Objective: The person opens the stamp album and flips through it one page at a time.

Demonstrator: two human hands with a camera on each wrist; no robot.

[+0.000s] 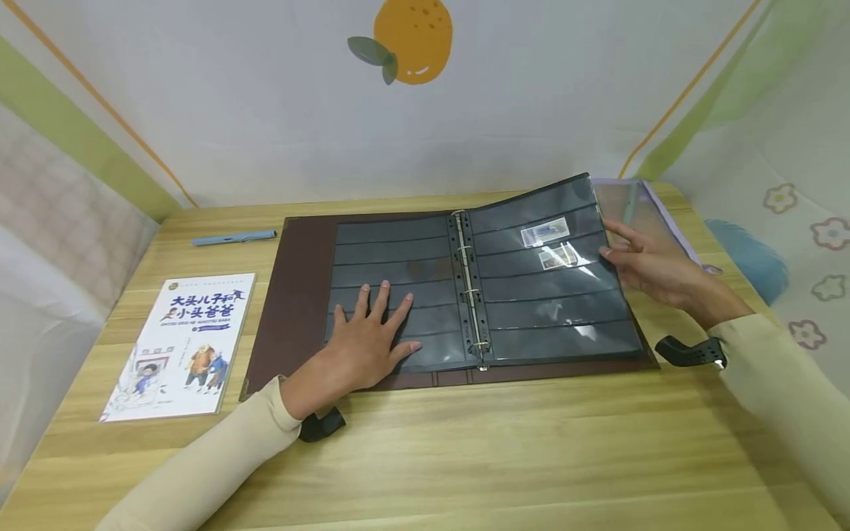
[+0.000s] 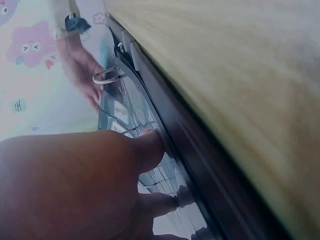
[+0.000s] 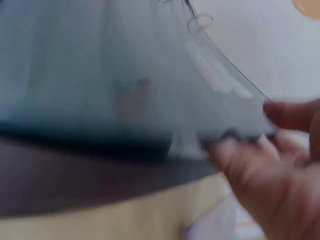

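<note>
Left hand (image 1: 368, 346) flat on album (image 1: 292, 295); right hand (image 1: 654, 262) fingers pinch lifted page (image 1: 544, 295) (2 stamps).

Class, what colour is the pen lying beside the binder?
Light blue pen; the head view shows it best.

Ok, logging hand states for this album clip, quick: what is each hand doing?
Left hand: open, fingers spread flat on the left page.
Right hand: fingers pinch the raised right page by its edge.

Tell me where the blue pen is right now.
In the head view, the blue pen lies on the wooden table at far left, just beyond the children's book and left of the open binder.
</note>
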